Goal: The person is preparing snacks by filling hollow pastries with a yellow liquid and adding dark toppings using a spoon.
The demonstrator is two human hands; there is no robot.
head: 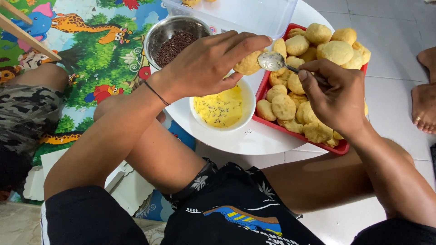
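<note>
My left hand [206, 61] holds a pale round cookie [248, 63] above a white bowl [247, 113] of yellow liquid flecked with dark seeds. My right hand [334, 97] grips a metal spoon [272, 61], whose bowl touches the cookie's edge. Under my right hand sits a red tray [263, 88] piled with several similar cookies [318, 45]. The white bowl rests on a white round lid or plate [254, 140].
A steel bowl [159, 31] of dark seeds stands at the back left, next to a clear plastic container [254, 16]. A colourful animal-print mat [95, 50] covers the floor at left. Another person's bare feet [424, 97] rest on the white tiles at right.
</note>
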